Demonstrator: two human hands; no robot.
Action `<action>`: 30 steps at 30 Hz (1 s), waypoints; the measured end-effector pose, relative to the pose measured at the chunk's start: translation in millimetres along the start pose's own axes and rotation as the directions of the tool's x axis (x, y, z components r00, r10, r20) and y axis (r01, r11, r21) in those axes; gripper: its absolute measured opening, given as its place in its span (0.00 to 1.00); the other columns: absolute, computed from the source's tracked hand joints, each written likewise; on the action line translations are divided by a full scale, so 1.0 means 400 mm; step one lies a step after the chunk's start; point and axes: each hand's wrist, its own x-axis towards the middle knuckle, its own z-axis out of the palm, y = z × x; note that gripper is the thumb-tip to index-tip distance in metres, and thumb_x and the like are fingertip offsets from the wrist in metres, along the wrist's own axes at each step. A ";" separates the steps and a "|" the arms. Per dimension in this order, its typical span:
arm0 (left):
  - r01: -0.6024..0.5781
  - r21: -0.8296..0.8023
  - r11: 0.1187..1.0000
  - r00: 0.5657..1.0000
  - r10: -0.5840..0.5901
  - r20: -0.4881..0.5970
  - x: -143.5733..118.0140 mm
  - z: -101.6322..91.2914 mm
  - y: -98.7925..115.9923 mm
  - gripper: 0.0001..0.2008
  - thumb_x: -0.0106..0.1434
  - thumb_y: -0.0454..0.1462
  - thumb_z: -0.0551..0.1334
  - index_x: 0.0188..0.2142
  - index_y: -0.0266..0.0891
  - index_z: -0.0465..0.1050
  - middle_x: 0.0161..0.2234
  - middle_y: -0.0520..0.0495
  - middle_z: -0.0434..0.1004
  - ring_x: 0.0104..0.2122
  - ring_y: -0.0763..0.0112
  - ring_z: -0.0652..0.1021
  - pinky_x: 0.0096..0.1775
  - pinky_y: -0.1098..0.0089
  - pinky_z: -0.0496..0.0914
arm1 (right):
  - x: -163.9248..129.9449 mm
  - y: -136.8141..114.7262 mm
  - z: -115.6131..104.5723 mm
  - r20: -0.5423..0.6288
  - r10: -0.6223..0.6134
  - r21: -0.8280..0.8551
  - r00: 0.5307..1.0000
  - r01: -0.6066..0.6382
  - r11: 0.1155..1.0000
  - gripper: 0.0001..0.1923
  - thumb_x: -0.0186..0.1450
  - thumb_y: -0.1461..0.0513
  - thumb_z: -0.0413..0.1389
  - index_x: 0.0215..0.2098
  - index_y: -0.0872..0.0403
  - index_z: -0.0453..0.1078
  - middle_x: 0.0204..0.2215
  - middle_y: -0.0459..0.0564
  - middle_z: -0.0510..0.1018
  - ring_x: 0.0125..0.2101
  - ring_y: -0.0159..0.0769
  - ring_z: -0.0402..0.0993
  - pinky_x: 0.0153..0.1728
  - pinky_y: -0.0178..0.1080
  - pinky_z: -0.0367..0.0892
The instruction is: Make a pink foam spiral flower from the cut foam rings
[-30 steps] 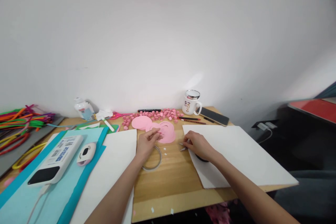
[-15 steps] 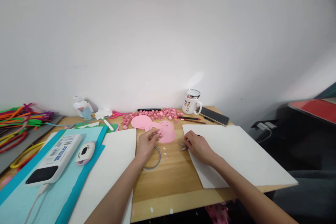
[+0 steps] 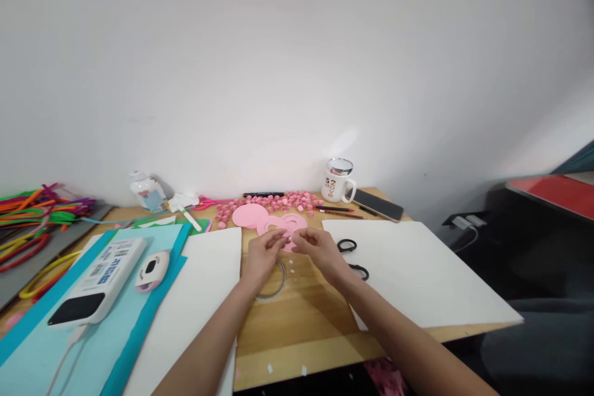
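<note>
My left hand (image 3: 260, 255) and my right hand (image 3: 321, 250) meet fingertip to fingertip above the table's middle. They hover just in front of a pink paper cutout with round holes (image 3: 288, 224). My left fingertips pinch something small and pale, too small to name; my right fingertips touch the same spot. A clear tape ring (image 3: 276, 284) lies on the wood under my left wrist. Black-handled scissors (image 3: 352, 258) rest on the white sheet (image 3: 417, 272), just right of my right hand, untouched.
A pink paper disc (image 3: 249, 215) and several small pink paper bits (image 3: 278, 201) lie behind the cutout. A mug (image 3: 338, 180), phone (image 3: 377, 205) and pencils (image 3: 336, 211) stand at the back right. At the left are a white sheet (image 3: 204, 284), blue sheets (image 3: 93, 334), a power bank (image 3: 99, 278) and pipe cleaners (image 3: 32, 216).
My right hand let go of the scissors, which now lie on the white sheet, and moved left to meet my left hand. My left hand lifted slightly.
</note>
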 end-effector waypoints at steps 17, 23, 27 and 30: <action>0.061 -0.215 0.975 0.997 -0.071 -0.040 0.001 -0.005 0.037 0.12 0.44 0.37 0.66 0.31 0.34 0.75 0.28 0.46 0.79 0.23 0.68 0.78 0.32 0.68 0.73 | 0.033 0.020 0.007 -0.118 -0.024 -0.045 0.993 0.019 0.999 0.12 0.49 0.55 0.59 0.22 0.58 0.71 0.22 0.49 0.75 0.28 0.38 0.72 0.35 0.39 0.66; 0.066 -0.213 0.975 0.993 -0.086 -0.083 -0.001 -0.004 0.041 0.11 0.44 0.36 0.66 0.31 0.35 0.75 0.28 0.47 0.80 0.26 0.67 0.79 0.33 0.68 0.73 | 0.045 0.028 0.014 -0.123 -0.093 -0.148 0.988 0.074 0.986 0.09 0.51 0.58 0.58 0.22 0.57 0.70 0.22 0.49 0.75 0.26 0.35 0.71 0.31 0.37 0.65; 0.056 -0.164 0.985 0.990 -0.076 -0.119 -0.001 -0.004 0.039 0.10 0.46 0.36 0.65 0.31 0.36 0.75 0.28 0.47 0.80 0.26 0.66 0.79 0.33 0.68 0.73 | 0.062 0.045 0.022 -0.136 -0.157 -0.157 0.978 0.135 0.978 0.09 0.51 0.57 0.58 0.21 0.57 0.69 0.24 0.50 0.75 0.26 0.35 0.71 0.31 0.37 0.67; 0.046 -0.105 0.993 0.984 -0.063 -0.166 0.000 -0.008 0.032 0.10 0.47 0.37 0.65 0.31 0.37 0.75 0.30 0.47 0.80 0.28 0.65 0.79 0.34 0.68 0.73 | 0.079 0.050 0.026 -0.106 -0.145 -0.134 0.984 0.130 0.982 0.10 0.50 0.57 0.59 0.20 0.56 0.69 0.22 0.50 0.75 0.25 0.35 0.71 0.31 0.38 0.68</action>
